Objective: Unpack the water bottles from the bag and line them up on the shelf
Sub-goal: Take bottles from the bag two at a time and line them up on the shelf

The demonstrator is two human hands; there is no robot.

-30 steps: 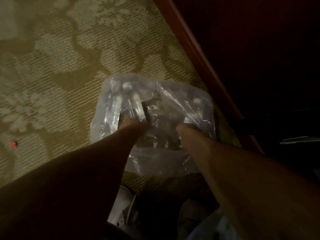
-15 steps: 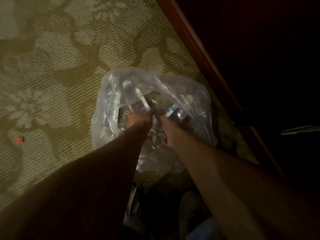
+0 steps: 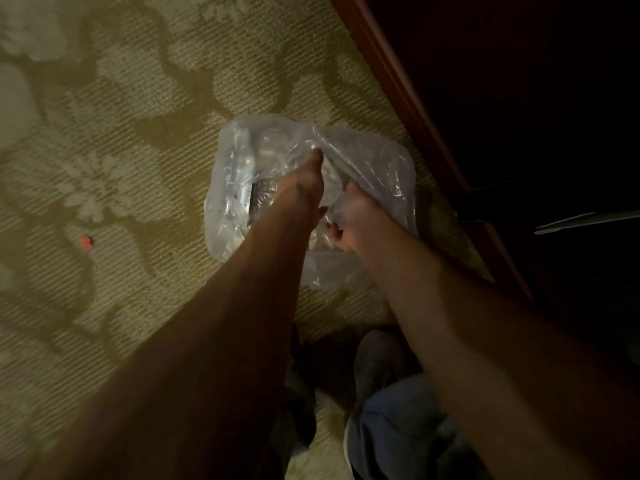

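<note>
On a dim olive carpet woven with pale flower shapes, one small red-orange scrap lies far to the left, well apart from everything else. Nearer the middle, a single clear, crinkled plastic bag sits on the carpet, and several clear plastic water bottles show through its left wall, standing packed together; the film blurs them too much for a count. The person's left hand reaches in over the bag's mouth, its fingertips pinching a fold of the film at the upper rim, just right of the visible bottles. The right hand is beside it, touching the bag, fingers curled into the loose plastic at the opening; whether it holds a bottle under the film cannot be told. The bottles lie below and to the left of both grips, all inside the bag. At the right, one reddish wooden edge of dark furniture runs diagonally beside the bag. Blue denim trousers show at the bottom.
</note>
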